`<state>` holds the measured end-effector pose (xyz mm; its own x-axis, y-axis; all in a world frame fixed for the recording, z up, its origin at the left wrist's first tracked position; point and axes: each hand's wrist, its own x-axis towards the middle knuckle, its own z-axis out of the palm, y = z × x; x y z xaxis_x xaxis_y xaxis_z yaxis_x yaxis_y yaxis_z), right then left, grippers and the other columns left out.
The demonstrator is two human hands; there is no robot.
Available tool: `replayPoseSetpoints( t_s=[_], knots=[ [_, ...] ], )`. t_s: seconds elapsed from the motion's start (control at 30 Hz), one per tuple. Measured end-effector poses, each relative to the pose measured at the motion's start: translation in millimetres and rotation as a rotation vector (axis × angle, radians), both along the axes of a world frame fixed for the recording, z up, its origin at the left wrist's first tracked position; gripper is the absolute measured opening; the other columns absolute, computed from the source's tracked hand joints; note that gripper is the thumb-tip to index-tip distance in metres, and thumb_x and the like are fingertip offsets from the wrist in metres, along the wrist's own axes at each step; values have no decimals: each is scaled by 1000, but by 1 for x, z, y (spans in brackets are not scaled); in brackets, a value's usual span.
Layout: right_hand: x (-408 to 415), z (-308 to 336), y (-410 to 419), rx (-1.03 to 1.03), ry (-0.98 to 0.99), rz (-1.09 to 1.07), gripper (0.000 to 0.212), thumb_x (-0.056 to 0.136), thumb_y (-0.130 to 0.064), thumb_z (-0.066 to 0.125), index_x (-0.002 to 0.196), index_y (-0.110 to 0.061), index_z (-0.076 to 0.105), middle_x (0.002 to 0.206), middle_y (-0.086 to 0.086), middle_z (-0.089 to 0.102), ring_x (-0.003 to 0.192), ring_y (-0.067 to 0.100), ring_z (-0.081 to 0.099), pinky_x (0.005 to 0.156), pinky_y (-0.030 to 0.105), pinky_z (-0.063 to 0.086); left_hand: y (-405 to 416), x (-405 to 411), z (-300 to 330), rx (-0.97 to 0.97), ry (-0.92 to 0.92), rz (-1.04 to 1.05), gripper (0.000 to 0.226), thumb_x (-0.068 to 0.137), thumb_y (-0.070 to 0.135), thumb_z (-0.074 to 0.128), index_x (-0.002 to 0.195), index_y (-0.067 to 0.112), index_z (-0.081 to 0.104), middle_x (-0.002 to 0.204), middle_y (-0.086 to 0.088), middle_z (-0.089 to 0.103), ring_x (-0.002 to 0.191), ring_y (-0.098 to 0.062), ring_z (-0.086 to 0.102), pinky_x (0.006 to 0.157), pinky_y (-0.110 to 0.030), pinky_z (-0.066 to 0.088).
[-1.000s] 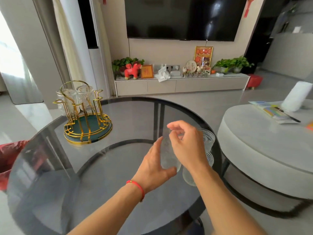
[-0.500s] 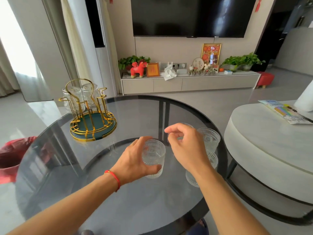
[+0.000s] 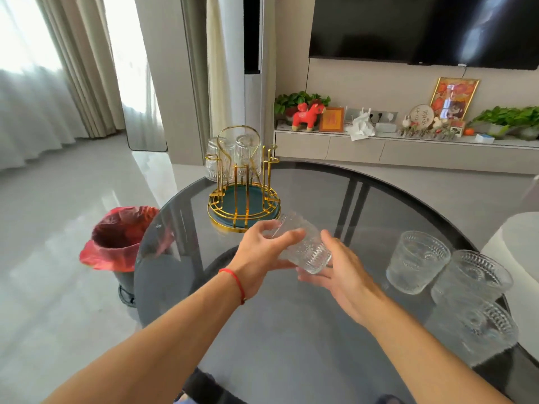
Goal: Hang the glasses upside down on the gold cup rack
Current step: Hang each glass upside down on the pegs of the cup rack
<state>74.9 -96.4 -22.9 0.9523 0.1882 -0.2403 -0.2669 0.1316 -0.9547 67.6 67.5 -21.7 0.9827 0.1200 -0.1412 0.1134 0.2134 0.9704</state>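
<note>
The left hand [image 3: 264, 258] holds a clear bumpy glass [image 3: 300, 246] up over the round dark table [image 3: 291, 330]. Its fingers wrap around the glass, and the glass is tipped on its side. The right hand [image 3: 339, 271] is open, with flat fingers touching the glass from below and from the right. A red string [image 3: 235, 282] goes around the left wrist. The gold cup rack [image 3: 243, 188] stands on the far left part of the table, just past the hands. Two glasses [image 3: 233, 158] already hang upside down on its far side. Three more glasses [image 3: 455, 290] sit right side up at the near right edge of the table, close together. A bin with a red bag [image 3: 122, 240] stands on the floor, left of the table.
</note>
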Motion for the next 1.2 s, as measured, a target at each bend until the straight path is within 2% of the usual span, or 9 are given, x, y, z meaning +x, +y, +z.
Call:
replayPoseSetpoints(
  t_s=[0.1, 0.17, 0.27, 0.4, 0.53, 0.7, 0.87, 1.03, 1.2],
  knots=[
    [11, -5, 9, 191, 42, -11, 39, 108, -36, 47, 130, -11, 67, 123, 14, 77, 110, 32, 75, 93, 50, 59, 7, 11, -5, 75, -38, -8, 91, 64, 61, 84, 137, 13, 55, 130, -10, 65, 113, -19, 68, 75, -37, 65],
    [17, -7, 12, 218, 45, -24, 40, 108, -37, 48, 129, -10, 68, 123, 15, 77, 109, 30, 74, 92, 47, 57, 18, 21, -6, 236, -73, -2, 77, 84, 76, 53, 133, 18, 62, 127, -1, 67, 113, -11, 64, 86, -35, 61],
    [27, -8, 13, 185, 33, -101, 33, 104, -35, 58, 126, -13, 68, 127, 14, 75, 111, 31, 72, 82, 43, 61, 41, 35, -18, 640, -187, 91, 64, 96, 66, 28, 115, 20, 68, 118, 1, 67, 112, 1, 61, 96, -22, 50],
    [40, -4, 8, 132, -32, -219, 37, 96, -28, 71, 129, -13, 64, 139, 18, 63, 125, 35, 65, 70, 38, 63, 58, 45, -46, 1322, -169, 60, 61, 95, 54, 50, 149, 27, 49, 165, -5, 33, 151, -27, 27, 117, -58, 34],
    [68, 19, 10, 55, -182, -340, 50, 90, -30, 79, 134, -14, 62, 140, 12, 61, 123, 29, 65, 64, 31, 62, 64, 48, -58, 1477, -138, 23, 83, 91, 54, 58, 161, 31, 20, 167, -4, 27, 154, -26, 21, 121, -59, 26],
    [128, 66, 26, -36, -311, -454, 50, 82, -31, 85, 129, -27, 68, 125, 1, 63, 106, 21, 69, 66, 30, 62, 60, 50, -57, 1585, -69, -3, 79, 92, 64, 47, 161, 40, 16, 171, -6, 17, 157, -31, 6, 123, -67, 9],
    [190, 102, 64, -151, -378, -476, 60, 75, -41, 88, 127, -17, 68, 115, 1, 70, 82, 10, 68, 57, 24, 56, 56, 55, -54, 1504, -24, -11, 84, 93, 67, 42, 162, 37, 5, 173, -7, 10, 159, -32, -1, 123, -67, 8],
    [226, 122, 88, -329, -462, -464, 57, 74, -43, 86, 122, -17, 72, 120, 5, 73, 109, 24, 70, 94, 42, 60, 58, 56, -55, 1522, -28, -15, 90, 92, 65, 47, 163, 28, 5, 172, -7, 11, 159, -32, -1, 124, -64, 9],
    [239, 125, 108, -447, -583, -398, 61, 77, -41, 83, 130, -14, 68, 121, 1, 68, 113, 20, 64, 89, 30, 50, 59, 58, -55, 1505, -32, -34, 88, 94, 62, 47, 163, 28, 4, 172, -6, 9, 159, -32, -2, 124, -63, 13]
  ],
)
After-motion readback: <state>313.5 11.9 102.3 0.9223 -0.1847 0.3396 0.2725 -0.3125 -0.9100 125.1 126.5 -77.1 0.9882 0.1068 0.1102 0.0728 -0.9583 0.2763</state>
